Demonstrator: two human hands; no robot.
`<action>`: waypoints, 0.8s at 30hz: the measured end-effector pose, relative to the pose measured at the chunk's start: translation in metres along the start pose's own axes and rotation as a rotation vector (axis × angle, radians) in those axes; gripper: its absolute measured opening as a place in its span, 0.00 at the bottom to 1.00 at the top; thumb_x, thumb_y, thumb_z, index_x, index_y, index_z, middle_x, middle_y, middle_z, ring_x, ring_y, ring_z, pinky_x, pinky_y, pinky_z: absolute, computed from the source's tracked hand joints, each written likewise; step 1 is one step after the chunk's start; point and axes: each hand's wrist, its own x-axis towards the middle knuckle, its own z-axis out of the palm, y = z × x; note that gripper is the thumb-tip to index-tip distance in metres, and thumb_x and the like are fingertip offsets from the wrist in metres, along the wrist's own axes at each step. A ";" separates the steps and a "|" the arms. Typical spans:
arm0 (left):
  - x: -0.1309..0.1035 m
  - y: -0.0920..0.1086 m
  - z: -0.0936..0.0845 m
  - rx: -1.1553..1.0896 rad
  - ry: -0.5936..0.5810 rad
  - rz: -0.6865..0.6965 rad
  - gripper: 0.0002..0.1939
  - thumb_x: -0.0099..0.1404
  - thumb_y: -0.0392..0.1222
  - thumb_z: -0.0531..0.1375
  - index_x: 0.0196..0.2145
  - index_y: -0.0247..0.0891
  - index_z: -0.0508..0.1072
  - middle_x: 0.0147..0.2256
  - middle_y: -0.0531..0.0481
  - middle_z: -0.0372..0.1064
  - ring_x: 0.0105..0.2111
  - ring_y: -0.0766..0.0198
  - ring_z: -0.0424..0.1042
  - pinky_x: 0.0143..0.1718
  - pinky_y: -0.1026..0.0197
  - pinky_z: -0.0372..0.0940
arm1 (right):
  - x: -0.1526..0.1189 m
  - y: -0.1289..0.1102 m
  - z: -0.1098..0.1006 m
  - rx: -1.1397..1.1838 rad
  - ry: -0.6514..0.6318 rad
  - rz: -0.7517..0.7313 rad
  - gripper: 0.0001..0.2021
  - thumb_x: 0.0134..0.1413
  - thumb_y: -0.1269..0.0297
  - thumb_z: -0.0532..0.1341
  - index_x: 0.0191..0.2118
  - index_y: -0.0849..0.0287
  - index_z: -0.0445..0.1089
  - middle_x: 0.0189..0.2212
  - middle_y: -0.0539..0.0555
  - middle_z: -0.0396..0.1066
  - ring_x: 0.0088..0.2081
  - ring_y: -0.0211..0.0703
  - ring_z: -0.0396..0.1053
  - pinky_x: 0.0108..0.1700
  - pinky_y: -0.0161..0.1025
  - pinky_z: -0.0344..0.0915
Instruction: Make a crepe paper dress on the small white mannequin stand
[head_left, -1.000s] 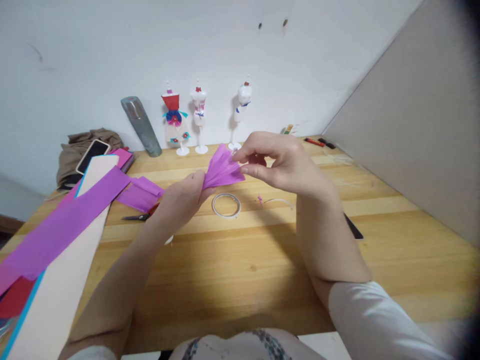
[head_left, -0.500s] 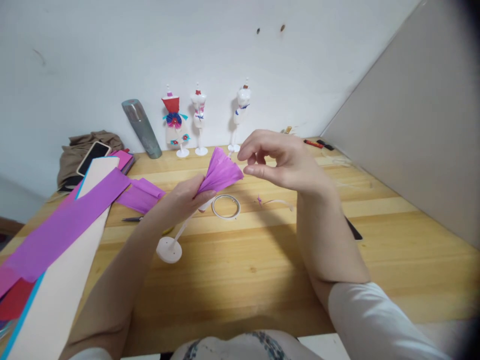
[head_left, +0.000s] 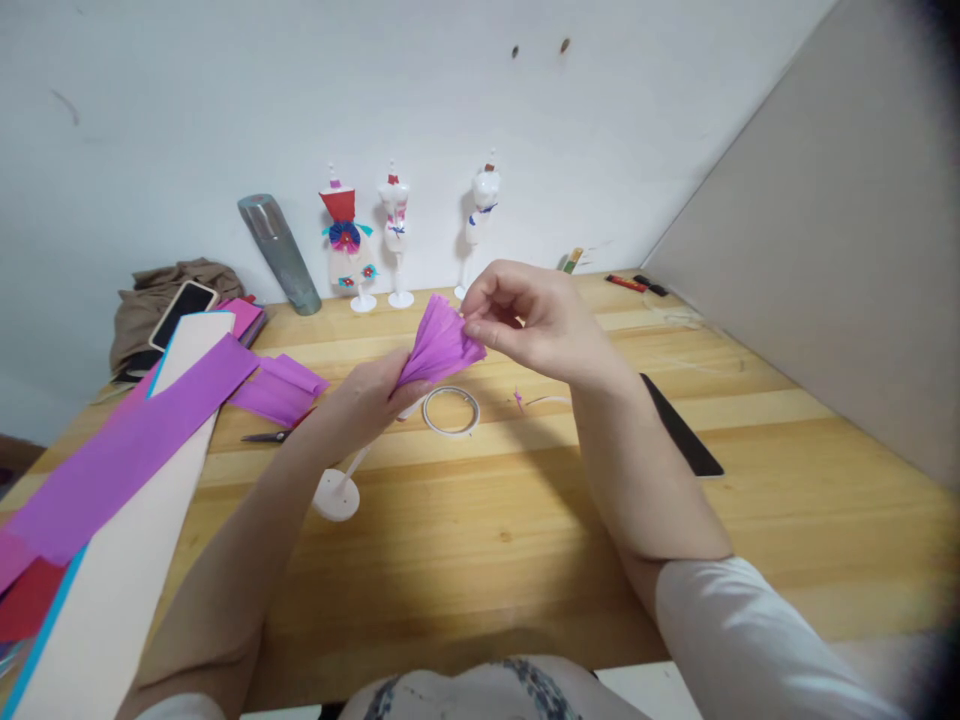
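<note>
Now: right fingertips back on the flared edge of the purple paper.
I see on the feed the left hand (head_left: 367, 392) gripping the gathered end of the purple paper (head_left: 435, 345), which fans out above the table (head_left: 480, 590). The right hand (head_left: 534, 322) hung just clear of it half a second ago; its thumb and forefinger now pinch the edge. A white stand (head_left: 337, 497), mostly hidden behind the left forearm one second back, shows its round base; its stem runs up toward the left hand, and I cannot tell whether that hand grips it too. The right forearm has shifted left, exposing more of a flat black object (head_left: 681, 428). The white ring (head_left: 451, 432) lies unmoved.
</note>
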 end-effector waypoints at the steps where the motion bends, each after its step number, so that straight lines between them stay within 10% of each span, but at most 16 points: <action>1: 0.001 -0.001 0.001 0.010 -0.002 -0.001 0.13 0.69 0.53 0.53 0.33 0.41 0.63 0.28 0.54 0.66 0.28 0.64 0.65 0.31 0.61 0.60 | 0.000 0.001 0.002 0.014 0.004 0.008 0.08 0.55 0.64 0.69 0.31 0.52 0.68 0.24 0.50 0.69 0.26 0.41 0.68 0.27 0.42 0.64; 24: 0.002 -0.013 0.007 0.017 0.040 -0.003 0.13 0.70 0.53 0.53 0.37 0.40 0.66 0.29 0.54 0.66 0.28 0.64 0.64 0.30 0.61 0.59 | 0.000 0.001 -0.006 -0.175 -0.163 -0.081 0.01 0.56 0.63 0.66 0.33 0.49 0.75 0.29 0.50 0.73 0.30 0.42 0.67 0.33 0.43 0.66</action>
